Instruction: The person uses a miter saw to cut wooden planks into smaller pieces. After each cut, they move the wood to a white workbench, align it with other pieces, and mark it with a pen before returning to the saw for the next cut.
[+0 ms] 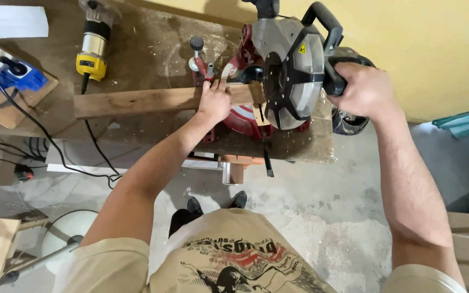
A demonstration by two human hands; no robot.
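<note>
We see a dusty bench (pixel 137 38) against a yellow wall, and on it a miter saw (pixel 289 70) stands at the right part. A long plank (pixel 137 101) lies across the bench from the left and goes under the saw's blade guard. Our right hand (pixel 362 89) is clenched around the saw handle. Our left hand (pixel 214 100) presses flat on the plank, just left of the blade. A yellow router (pixel 92 51) lies far left.

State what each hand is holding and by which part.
The right hand grips the mitre saw by its black handle. The left hand presses down on the wooden plank near its right end, beside the blade.
</note>
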